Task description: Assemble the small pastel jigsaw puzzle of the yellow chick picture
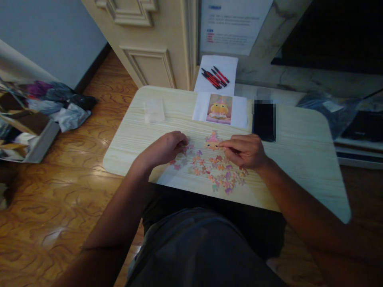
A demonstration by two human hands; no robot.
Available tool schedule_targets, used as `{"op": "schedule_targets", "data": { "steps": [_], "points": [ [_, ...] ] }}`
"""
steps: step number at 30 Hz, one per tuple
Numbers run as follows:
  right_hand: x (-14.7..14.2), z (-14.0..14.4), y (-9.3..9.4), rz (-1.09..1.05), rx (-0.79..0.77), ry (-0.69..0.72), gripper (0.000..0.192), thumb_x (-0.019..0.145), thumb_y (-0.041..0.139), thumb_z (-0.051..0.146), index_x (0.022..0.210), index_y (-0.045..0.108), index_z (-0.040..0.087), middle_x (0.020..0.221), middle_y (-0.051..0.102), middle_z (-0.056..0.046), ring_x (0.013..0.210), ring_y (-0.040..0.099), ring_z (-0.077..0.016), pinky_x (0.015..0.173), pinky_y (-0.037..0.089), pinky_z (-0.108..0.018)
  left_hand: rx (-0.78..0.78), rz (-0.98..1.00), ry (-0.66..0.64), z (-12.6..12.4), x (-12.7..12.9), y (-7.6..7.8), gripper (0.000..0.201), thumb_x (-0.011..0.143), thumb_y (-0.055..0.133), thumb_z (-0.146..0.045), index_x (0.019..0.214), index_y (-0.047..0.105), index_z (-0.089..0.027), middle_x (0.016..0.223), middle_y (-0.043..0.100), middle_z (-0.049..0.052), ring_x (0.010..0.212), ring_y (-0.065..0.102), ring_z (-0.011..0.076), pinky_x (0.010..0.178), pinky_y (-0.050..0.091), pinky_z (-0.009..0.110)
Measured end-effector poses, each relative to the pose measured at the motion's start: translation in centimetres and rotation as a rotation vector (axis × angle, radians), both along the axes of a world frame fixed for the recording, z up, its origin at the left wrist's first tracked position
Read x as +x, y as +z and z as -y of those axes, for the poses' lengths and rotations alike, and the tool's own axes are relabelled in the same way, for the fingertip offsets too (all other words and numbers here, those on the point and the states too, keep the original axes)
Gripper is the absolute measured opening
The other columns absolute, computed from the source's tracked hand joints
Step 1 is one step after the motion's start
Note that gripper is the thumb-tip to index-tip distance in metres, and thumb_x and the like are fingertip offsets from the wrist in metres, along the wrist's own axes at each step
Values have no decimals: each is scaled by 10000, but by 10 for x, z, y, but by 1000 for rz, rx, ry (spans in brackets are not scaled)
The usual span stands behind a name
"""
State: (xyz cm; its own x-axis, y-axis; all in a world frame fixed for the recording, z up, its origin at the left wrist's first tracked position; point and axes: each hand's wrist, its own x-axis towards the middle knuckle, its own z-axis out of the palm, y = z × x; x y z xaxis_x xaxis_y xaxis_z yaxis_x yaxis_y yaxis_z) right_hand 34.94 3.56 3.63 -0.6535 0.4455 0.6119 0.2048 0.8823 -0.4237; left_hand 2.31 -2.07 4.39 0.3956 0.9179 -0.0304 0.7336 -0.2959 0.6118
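Several loose jigsaw pieces [215,171], pink, orange and purple, lie scattered on a white sheet at the near middle of a pale wooden table [302,159]. A small joined patch of puzzle [212,141] sits just beyond them. My right hand [245,150] rests at the patch's right edge, its fingertips pinched on a piece there. My left hand [166,148] lies curled on the table to the left, fingertips touching pieces; whether it holds one is hidden. A reference picture [220,108] of a yellow character lies on white paper farther back.
A black phone [263,120] lies right of the picture. A clear plastic bag [154,110] sits at the back left. Red and black pens [214,77] lie on paper beyond the table. Bags and clutter [44,103] fill the floor at left.
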Motion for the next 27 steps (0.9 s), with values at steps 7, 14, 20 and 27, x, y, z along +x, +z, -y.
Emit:
{"op": "schedule_targets", "data": {
  "steps": [7,14,20,27],
  "points": [
    [2,1,1,-76,14,-98,228,1026,642,256,1032,870,253,614,653,39,497,569,-122,506,402,-292,17,-82,-25,2,-5,0,80,958,650,-185,959,730,-187,928,737,68,800,663,211,763,536,325],
    [5,0,-4,-124,-105,-204,237,1025,658,334,987,880,260,659,704,9,518,557,-140,563,485,-310,30,-115,-58,5,-12,4,60,943,728,-244,928,723,-187,849,717,41,733,636,189,710,490,299],
    [5,0,-5,-148,-134,-176,226,1027,672,324,991,885,259,706,742,0,531,579,-139,570,492,-311,93,-86,-62,7,-15,2,66,927,746,-240,901,715,-187,800,700,20,681,603,160,669,461,276],
    [1,-2,-2,-61,-292,-84,204,1026,692,309,1023,878,223,765,793,-12,593,648,-133,583,496,-280,256,96,-102,14,17,13,83,987,744,-255,960,705,-187,842,711,25,720,643,153,678,495,266]
  ]
}}
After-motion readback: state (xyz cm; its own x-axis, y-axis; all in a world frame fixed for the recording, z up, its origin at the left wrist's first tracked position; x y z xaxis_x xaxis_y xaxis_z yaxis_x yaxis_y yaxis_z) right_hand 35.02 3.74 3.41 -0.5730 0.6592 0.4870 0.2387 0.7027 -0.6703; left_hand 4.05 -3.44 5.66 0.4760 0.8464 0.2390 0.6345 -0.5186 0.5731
